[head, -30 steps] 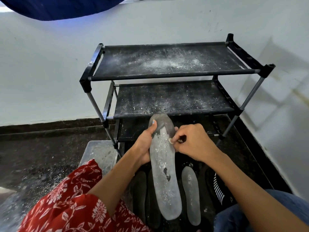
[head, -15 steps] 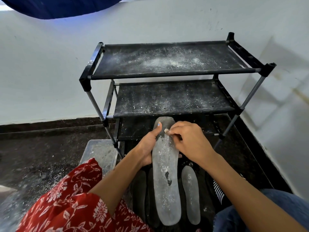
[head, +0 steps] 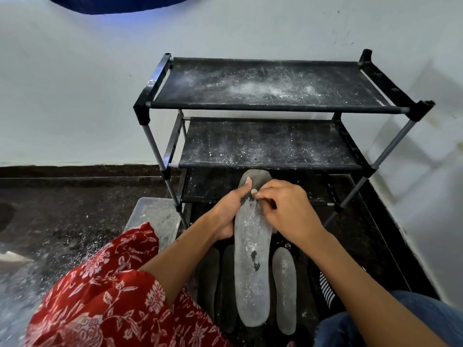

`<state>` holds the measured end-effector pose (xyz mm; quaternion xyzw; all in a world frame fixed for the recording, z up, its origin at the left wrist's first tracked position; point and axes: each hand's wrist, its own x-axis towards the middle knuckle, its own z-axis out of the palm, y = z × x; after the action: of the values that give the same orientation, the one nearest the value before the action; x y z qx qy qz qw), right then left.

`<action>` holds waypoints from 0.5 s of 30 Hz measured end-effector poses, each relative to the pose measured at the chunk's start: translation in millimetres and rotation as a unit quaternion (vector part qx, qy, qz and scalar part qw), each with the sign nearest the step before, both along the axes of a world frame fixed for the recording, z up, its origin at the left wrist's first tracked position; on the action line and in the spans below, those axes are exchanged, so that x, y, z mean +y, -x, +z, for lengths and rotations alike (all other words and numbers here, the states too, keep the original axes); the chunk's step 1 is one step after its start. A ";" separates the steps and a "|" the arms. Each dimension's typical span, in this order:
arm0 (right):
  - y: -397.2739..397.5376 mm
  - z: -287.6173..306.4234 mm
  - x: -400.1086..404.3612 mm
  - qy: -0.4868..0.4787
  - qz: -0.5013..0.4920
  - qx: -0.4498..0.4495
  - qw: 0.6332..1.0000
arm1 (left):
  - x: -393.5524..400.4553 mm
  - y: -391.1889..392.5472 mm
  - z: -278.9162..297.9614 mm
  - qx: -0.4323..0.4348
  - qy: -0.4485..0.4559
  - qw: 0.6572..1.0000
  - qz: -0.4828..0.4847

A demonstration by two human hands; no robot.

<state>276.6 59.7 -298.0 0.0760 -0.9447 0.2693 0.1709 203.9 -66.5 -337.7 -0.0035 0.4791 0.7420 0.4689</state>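
Directly beyond the fingers [head: 266, 188] we record a black three-shelf rack [head: 275, 96], dusted white, standing against the wall. A clear tub [head: 155, 214] sits to the left of the left knuckles. The grey insole [head: 251, 284] is held clear of the floor, toe toward the rack and heel toward us. The left hand [head: 229, 214] grips its left edge, fingers curled beneath and thumb laid along the toe end. The right hand [head: 288, 211] is curled, thumb and forefinger tips pinched on the insole's face, just beside that thumb. Below the right wrist, a smaller insole [head: 284, 289] lies on the floor.
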 end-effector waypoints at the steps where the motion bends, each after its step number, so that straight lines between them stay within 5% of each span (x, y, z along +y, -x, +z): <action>1: 0.1 0.1 0.2 0.006 0.011 -0.018 1.000 | -0.1 0.6 0.7 0.002 0.006 1.000 0.002; 4: 0.6 3.7 -0.5 0.060 0.017 -0.032 0.998 | -0.9 3.5 4.9 0.015 0.013 1.000 0.011; 7: 0.1 7.8 -1.2 0.098 -0.020 0.062 0.993 | -1.1 5.7 10.9 0.030 -0.005 0.999 0.019; 15: -2.0 2.9 -5.9 -0.002 0.000 0.012 1.000 | -1.4 2.0 8.1 0.030 0.007 0.999 0.021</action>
<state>278.5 53.8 -295.0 0.0795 -0.9431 0.2667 0.1822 201.8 -67.9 -329.6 0.0049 0.4979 0.7480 0.4388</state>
